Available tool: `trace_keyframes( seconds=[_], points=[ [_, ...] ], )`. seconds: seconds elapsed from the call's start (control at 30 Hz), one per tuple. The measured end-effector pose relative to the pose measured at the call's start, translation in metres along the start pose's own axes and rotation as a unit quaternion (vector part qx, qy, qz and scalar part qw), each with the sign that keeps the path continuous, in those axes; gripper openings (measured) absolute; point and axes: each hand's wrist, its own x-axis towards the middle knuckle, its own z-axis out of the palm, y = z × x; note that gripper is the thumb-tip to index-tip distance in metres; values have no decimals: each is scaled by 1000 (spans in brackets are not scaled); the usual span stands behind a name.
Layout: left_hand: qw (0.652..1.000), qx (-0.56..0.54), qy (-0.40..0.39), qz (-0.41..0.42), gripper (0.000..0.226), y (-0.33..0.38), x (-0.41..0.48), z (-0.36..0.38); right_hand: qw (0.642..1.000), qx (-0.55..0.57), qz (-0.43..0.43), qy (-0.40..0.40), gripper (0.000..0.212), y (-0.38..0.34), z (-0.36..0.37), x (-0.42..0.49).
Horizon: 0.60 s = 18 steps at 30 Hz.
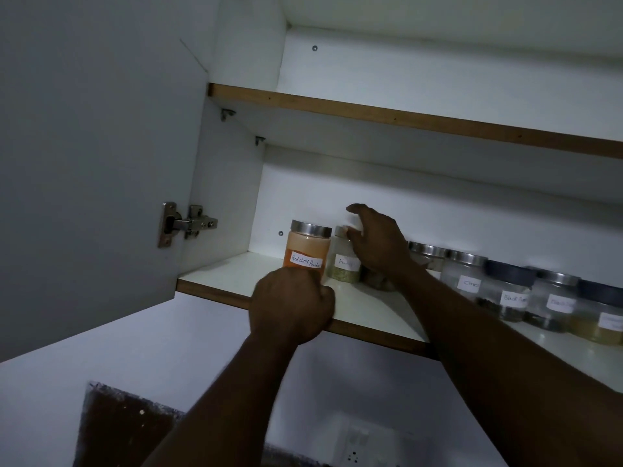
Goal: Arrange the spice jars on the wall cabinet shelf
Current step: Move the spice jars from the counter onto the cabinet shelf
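Observation:
A red chilli powder jar [307,248] with a steel lid stands at the left end of the lower cabinet shelf [215,274]. My left hand [291,306] is curled around its base and hides the bottom of it. Right beside it stands a fennel jar [343,264]. My right hand [377,244] hovers with fingers spread, fingertips against the fennel jar's lid and thumb lifted. Its palm covers another jar [377,282], of which only the dark base shows. Further right runs a row of labelled jars: cloves [463,276], black pepper [507,293] and several more.
The open cabinet door [94,163] hangs at the left on a steel hinge [187,224]. An upper shelf [404,117] runs above the jars. A strip of bare shelf lies in front of the jars. Below the cabinet are a wall socket [357,443] and a dark panel [124,423].

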Motion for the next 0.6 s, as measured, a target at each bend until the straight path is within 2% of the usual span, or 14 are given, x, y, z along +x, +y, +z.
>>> trace_keyframes(
  seconds=[0.07,0.13,0.27,0.43,0.6],
  points=[
    [999,32,-4,-17,44,-23,6,-7,998,55,5,37,48,-14,-7,0],
    [998,51,-19,-22,45,-39,11,-12,998,63,-27,16,50,-32,-9,0],
    [997,52,-53,-28,44,-46,15,-13,995,14,-80,-59,53,-63,1,-1],
    [995,51,-89,-9,41,-45,19,-10,995,-54,-78,-41,52,-68,17,-2],
    [984,50,-169,-24,35,-58,33,-16,992,-90,-67,-60,54,-70,30,8]
  ],
)
